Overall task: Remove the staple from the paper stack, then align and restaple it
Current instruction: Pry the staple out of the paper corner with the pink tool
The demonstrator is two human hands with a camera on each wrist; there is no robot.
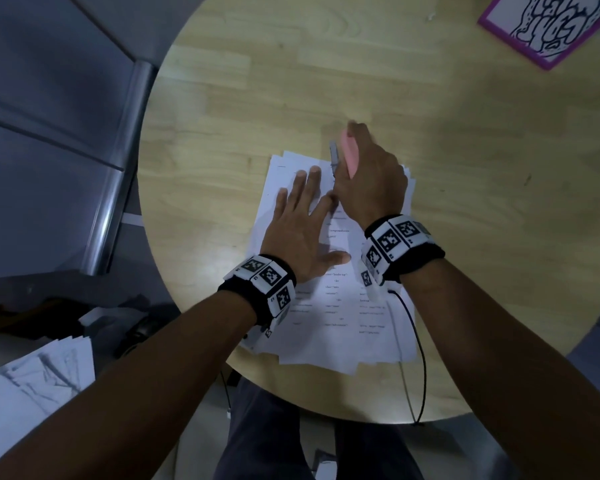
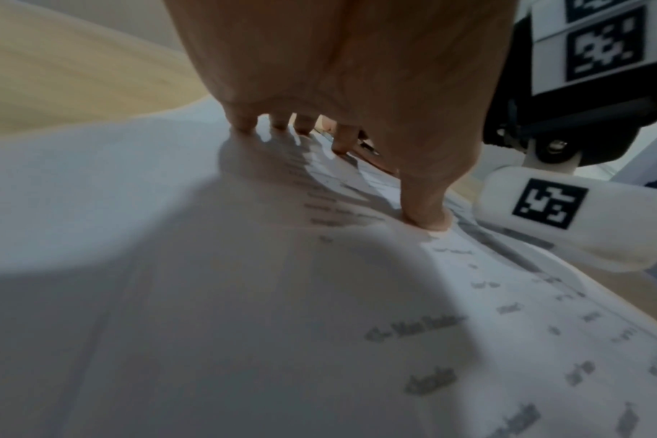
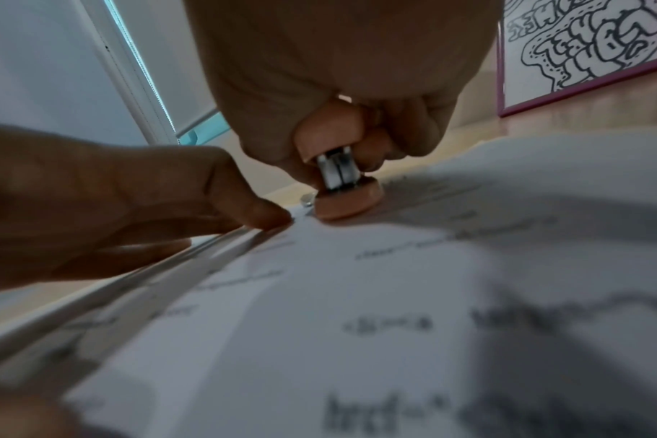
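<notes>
A round, pale wood-grain bench [image 1: 447,209] carried everything. A loosely fanned paper stack [image 1: 329,334] with printed text lay flat on it near the near edge, its sheets uneven at the borders. A purple-framed picture [image 1: 547,26] with a black-and-white drawing rested at the far right edge, well apart from the papers, and a thin black cable [image 1: 421,358] trailed across the near edge just beside the stack.

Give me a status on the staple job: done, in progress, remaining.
Done: nothing confirmable; sheets of the white printed paper stack lie fanned, unaligned. In hand: left hand presses it flat; right hand grips the pink stapler at the far edge. Left: aligning, restapling; the staple itself is not visible.
</notes>
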